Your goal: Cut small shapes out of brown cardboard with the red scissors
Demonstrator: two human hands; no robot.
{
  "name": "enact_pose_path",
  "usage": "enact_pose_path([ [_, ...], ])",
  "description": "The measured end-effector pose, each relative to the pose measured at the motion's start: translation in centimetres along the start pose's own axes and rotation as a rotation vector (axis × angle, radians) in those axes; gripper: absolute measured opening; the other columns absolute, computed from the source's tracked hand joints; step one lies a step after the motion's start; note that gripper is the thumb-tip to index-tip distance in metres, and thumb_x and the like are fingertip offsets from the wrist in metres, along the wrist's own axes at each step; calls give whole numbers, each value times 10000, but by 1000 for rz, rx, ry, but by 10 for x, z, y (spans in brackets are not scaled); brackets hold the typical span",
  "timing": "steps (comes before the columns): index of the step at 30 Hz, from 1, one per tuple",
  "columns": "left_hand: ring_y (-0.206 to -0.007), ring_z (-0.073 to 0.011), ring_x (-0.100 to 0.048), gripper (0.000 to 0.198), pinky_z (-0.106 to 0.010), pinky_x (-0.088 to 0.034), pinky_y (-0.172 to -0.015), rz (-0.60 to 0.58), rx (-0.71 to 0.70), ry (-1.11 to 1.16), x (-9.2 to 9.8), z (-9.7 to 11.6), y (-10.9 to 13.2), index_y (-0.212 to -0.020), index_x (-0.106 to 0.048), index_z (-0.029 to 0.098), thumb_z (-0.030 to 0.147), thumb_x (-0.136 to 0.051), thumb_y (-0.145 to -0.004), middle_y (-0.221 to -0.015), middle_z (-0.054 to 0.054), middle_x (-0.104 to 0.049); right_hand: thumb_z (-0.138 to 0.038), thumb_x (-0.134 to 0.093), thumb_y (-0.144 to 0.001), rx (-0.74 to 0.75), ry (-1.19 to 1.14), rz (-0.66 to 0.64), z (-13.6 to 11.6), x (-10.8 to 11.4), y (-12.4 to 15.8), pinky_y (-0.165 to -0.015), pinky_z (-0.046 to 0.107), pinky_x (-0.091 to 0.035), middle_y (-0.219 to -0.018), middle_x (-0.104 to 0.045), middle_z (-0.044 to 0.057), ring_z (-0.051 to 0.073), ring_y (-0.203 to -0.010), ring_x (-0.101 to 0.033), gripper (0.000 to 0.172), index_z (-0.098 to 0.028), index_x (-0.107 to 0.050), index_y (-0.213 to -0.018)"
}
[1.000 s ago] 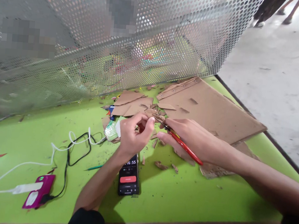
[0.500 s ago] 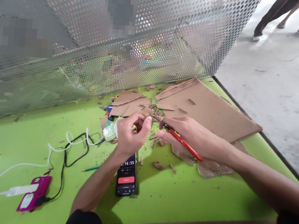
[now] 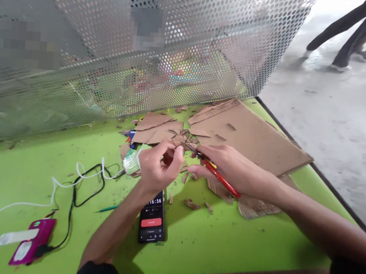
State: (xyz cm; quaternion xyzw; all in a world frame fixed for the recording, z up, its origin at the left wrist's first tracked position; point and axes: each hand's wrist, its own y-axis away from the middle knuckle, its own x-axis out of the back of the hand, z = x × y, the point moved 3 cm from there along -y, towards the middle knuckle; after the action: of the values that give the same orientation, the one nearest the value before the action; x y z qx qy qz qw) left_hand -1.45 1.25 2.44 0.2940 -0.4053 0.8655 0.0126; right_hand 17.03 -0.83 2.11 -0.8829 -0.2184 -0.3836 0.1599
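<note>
My left hand (image 3: 157,166) pinches a small piece of cardboard (image 3: 179,140) above the green table (image 3: 74,153). My right hand (image 3: 234,168) grips red-handled scissors (image 3: 216,174), whose blades point left and meet that small piece. Both hands hover over a litter of cardboard scraps (image 3: 192,204). A black phone (image 3: 152,221) showing a timer lies just below my left wrist.
A large cardboard sheet (image 3: 252,136) lies at the right, smaller cut pieces (image 3: 156,128) behind my hands. A perforated metal screen (image 3: 130,44) stands along the back. A pink phone (image 3: 30,246) with white and black cables (image 3: 81,184) lies at the left. A person's legs (image 3: 350,27) stand far right.
The view has shifted slightly right and up; my hands stay together on the cardboard piece and scissors. The timer has ticked on. The legs at the far right have come further into view.
</note>
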Motion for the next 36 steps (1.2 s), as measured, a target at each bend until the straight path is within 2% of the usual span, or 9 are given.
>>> enact_pose_path([
  [4,-419,-71,-517,219,-197,-401,-444,41,-64,-85,2,1,-2,-719,-602,192,226,-641,-931,-511,58,-599,-620,-491,-1052,3,26,14,0,-3,0,-628,297,-389,-782,-672,52,181,-640,-600,489,-148,-594,-974],
  [8,-429,-74,-528,225,-194,-417,-457,25,-19,-77,0,-1,-1,-720,-599,194,247,-637,-935,-514,60,-600,-600,-496,-1056,30,41,32,-2,-5,0,-683,321,-438,-894,-707,93,222,-744,-661,495,-121,-616,-1093],
  [13,-431,-69,-522,224,-186,-416,-461,3,14,-33,-2,-2,1,-729,-589,195,244,-637,-942,-510,67,-588,-623,-435,-1064,67,62,60,-2,-7,0,-719,364,-482,-959,-708,140,256,-801,-675,556,-100,-612,-1132],
  [20,-418,-60,-529,192,-171,-424,-453,-30,-46,4,-4,0,1,-725,-586,193,204,-650,-906,-514,75,-597,-668,-449,-1044,-1,64,73,-1,-6,1,-693,370,-487,-941,-739,164,286,-796,-708,618,-84,-601,-1174],
  [22,-416,-60,-530,186,-171,-424,-450,-34,-53,0,-4,0,1,-725,-587,194,204,-661,-895,-515,76,-600,-687,-471,-1030,-16,77,97,0,-5,2,-650,355,-466,-872,-741,148,284,-737,-705,710,-41,-543,-1314],
  [24,-412,-59,-525,194,-171,-423,-449,-36,-62,-3,-4,1,1,-719,-583,195,206,-661,-897,-510,78,-595,-682,-487,-1028,-3,67,121,0,-4,2,-627,341,-454,-818,-741,117,268,-677,-693,825,-7,-393,-1494],
  [26,-412,-58,-522,207,-170,-424,-453,-44,-68,-1,-4,1,0,-714,-579,195,205,-657,-905,-508,78,-592,-661,-487,-1040,32,46,128,-1,-4,2,-623,331,-452,-790,-738,91,249,-641,-681,891,3,-251,-1586],
  [31,-407,-42,-513,206,-152,-409,-452,-66,-56,23,-5,3,0,-714,-571,190,174,-666,-897,-510,87,-585,-629,-468,-1062,74,62,103,-4,-3,3,-632,343,-454,-743,-719,81,243,-624,-662,862,43,-285,-1570],
  [36,-406,-49,-514,213,-161,-403,-442,-114,-61,66,-7,4,1,-720,-556,198,181,-663,-904,-506,87,-594,-624,-483,-1057,46,43,62,-5,-1,4,-685,369,-489,-845,-762,129,289,-737,-721,831,1,-303,-1574],
])
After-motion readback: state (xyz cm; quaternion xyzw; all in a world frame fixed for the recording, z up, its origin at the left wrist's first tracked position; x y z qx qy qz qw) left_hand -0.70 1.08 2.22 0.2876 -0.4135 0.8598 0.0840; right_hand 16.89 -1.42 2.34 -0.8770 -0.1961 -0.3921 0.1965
